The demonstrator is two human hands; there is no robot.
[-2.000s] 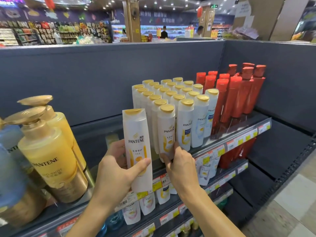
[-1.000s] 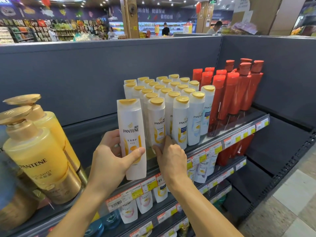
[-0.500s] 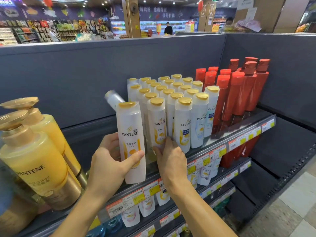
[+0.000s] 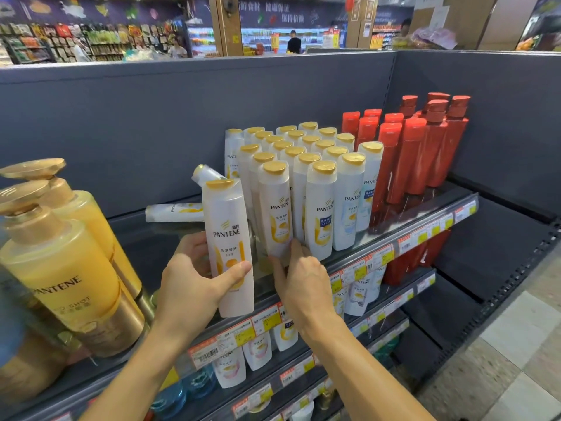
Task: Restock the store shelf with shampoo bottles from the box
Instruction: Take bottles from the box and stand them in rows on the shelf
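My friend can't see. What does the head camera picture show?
A left hand holds a white shampoo bottle at the shelf edge; the right hand touches the front bottle of the standing rows. Behind, one bottle lies toppled.

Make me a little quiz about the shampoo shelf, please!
1. True or false: the left hand holds a white bottle upright.
2. Which bottles stand right of the white ones? A) red bottles B) green C) black
3. Fill in: behind the held bottle, one white bottle lies ____ on the shelf.

Key:
1. True; its thumb crosses the label.
2. A.
3. Flat. Another bottle leans tilted just behind the held one. The right hand touches the foot of a front-row bottle.
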